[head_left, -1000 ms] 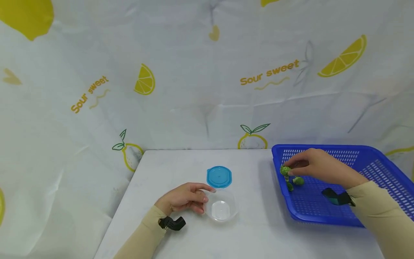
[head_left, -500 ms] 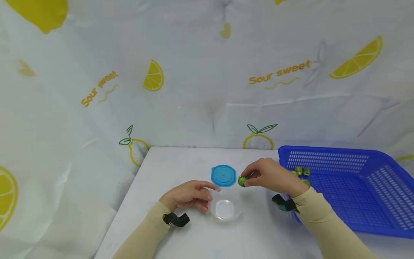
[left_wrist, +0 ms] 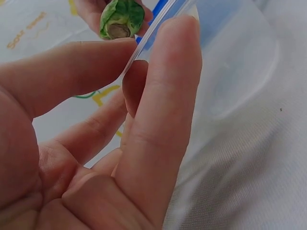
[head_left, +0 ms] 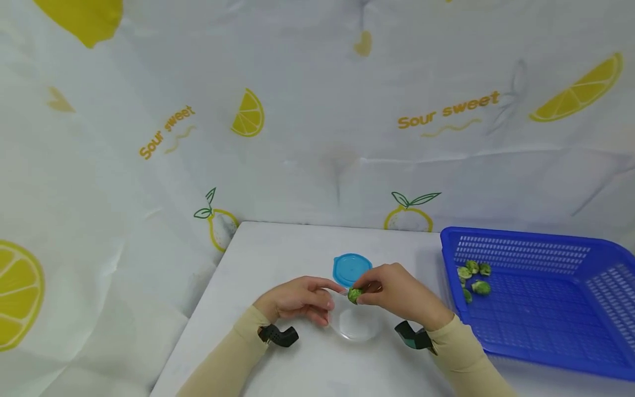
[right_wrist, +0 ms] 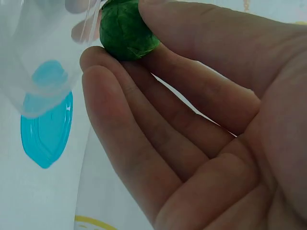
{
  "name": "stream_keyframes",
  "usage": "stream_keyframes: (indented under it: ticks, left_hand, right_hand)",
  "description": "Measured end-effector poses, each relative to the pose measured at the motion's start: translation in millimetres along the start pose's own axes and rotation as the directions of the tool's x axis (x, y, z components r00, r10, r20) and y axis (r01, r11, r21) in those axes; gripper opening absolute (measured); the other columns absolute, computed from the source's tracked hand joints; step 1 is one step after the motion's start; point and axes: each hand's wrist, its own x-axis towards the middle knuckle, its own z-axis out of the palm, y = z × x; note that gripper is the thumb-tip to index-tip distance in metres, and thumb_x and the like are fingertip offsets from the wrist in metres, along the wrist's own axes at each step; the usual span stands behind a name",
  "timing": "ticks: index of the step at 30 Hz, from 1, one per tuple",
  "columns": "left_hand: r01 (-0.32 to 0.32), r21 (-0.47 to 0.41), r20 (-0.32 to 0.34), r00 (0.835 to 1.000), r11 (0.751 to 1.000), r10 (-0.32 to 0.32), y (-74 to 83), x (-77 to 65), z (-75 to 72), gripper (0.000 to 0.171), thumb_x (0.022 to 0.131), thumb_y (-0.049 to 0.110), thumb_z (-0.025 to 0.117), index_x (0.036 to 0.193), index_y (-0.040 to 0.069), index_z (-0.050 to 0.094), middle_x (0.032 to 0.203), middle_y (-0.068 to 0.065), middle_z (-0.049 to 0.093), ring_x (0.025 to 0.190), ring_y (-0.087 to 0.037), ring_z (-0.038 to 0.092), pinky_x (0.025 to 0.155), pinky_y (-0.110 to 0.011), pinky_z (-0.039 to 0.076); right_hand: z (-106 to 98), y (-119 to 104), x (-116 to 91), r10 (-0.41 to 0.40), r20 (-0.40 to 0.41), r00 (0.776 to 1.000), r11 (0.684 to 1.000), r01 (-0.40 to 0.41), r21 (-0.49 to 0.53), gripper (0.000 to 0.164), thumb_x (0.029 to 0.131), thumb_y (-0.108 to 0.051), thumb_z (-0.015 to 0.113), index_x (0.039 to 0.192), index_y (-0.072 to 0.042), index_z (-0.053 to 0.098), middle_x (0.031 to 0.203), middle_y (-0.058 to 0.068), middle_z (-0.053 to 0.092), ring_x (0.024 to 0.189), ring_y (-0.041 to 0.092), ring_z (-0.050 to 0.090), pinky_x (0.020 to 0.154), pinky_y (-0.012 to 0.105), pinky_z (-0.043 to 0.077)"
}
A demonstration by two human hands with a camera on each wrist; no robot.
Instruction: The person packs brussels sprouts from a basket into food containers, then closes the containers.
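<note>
My right hand [head_left: 404, 295] pinches a green Brussels sprout [head_left: 354, 295] between thumb and fingertips, over the far side of a clear plastic bowl [head_left: 358, 329]. In the right wrist view the sprout [right_wrist: 125, 31] is right beside the bowl's rim. The bowl stands on the white table, its mouth up. From the left, my left hand [head_left: 302, 300] holds its rim, with the rim between thumb and fingers in the left wrist view. A blue lid [head_left: 351, 269] lies flat just behind the bowl, partly overlapped by my right hand.
A blue plastic basket [head_left: 550, 325] stands on the right side of the table, with several Brussels sprouts [head_left: 480, 287] gathered at its left end. Behind the table hangs a white cloth [head_left: 307, 182] printed with lemons.
My right hand has carried the Brussels sprout left, out of the basket and over to the bowl. The left hand keeps its hold on the rim. The head view has shifted slightly.
</note>
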Motion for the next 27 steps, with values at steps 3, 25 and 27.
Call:
stream_keyframes:
  ticks: [3,25,27]
  left_hand:
    - [0.008,-0.011,0.006,1.000,1.000,-0.007,-0.3,1.0,1.3,0.053,0.103,0.006,0.067,0.154,0.007,0.056,0.095,-0.005,0.074,0.082,-0.016,0.078,0.079,-0.031,0.070]
    - [-0.003,-0.014,0.009,1.000,1.000,0.003,0.4,3.2,-0.4,0.051,0.103,0.004,0.066,0.153,0.007,0.057,0.091,-0.004,0.075,0.080,-0.016,0.078,0.078,-0.031,0.070]
    - [-0.001,-0.021,0.011,1.000,1.000,0.001,0.0,2.3,-0.8,0.052,0.103,0.004,0.066,0.153,0.007,0.057,0.091,-0.004,0.075,0.080,-0.016,0.078,0.078,-0.031,0.070]
  right_hand:
    - [6.1,0.8,-0.7,-0.009,0.004,1.000,1.000,0.009,0.014,0.016,0.095,-0.017,0.084,0.110,-0.011,0.084,0.095,-0.007,0.081,0.087,0.006,0.075,0.078,0.024,0.064]
    - [24.4,-1.6,7.0,0.020,0.033,0.999,1.000,-0.020,-0.010,0.018,0.093,-0.009,0.085,0.110,-0.007,0.083,0.096,-0.004,0.081,0.089,0.008,0.075,0.080,0.032,0.068]
    - [25.1,-1.9,7.8,0.016,0.034,0.999,1.000,-0.015,-0.010,0.018,0.093,-0.009,0.084,0.110,-0.007,0.083,0.095,-0.004,0.081,0.088,0.008,0.074,0.079,0.030,0.067]
